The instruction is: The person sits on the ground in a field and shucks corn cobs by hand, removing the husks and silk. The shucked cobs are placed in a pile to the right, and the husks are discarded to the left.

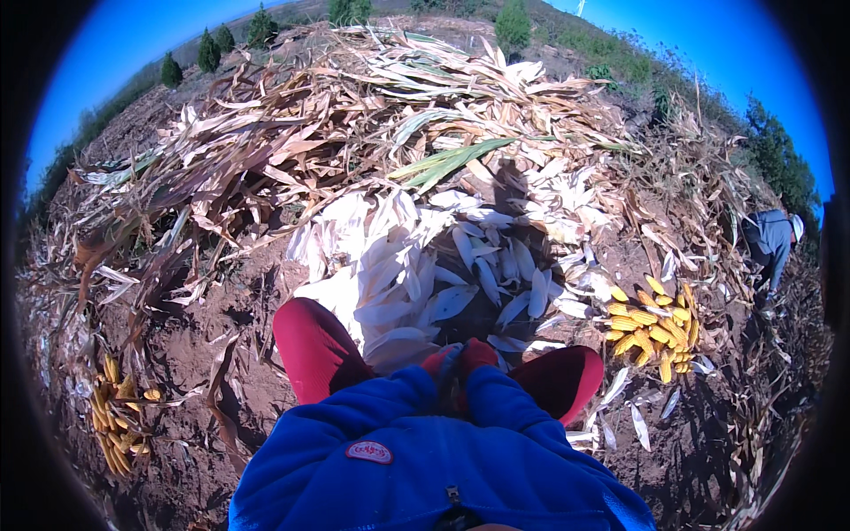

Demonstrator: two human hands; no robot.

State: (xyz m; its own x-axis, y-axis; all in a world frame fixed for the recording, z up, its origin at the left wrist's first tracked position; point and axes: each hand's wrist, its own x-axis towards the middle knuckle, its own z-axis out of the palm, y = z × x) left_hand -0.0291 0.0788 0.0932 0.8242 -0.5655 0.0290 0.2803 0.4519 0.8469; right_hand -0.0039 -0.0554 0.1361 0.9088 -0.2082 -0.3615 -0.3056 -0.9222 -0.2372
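My left hand [441, 362] and my right hand [478, 356] are close together in front of my waist, between my bent knees. Both wear red work gloves, and the left one shows a grey-blue patch. My sleeves and the shadow hide the fingers and whatever may be between them. Just beyond the hands lies a heap of pale corn husks [392, 285], part in bright sun and part in my shadow. A pile of husked yellow corn cobs [654, 325] rests on the ground to my right. More bare corn cobs [113, 421] lie at the far left.
A wide bank of dry corn stalks [299, 133] curves across the ground ahead. Loose husks [639, 425] are scattered beside my right knee over brown soil [192, 398]. At the far right a person [770, 239] in a grey top and white headwear bends down among stalks.
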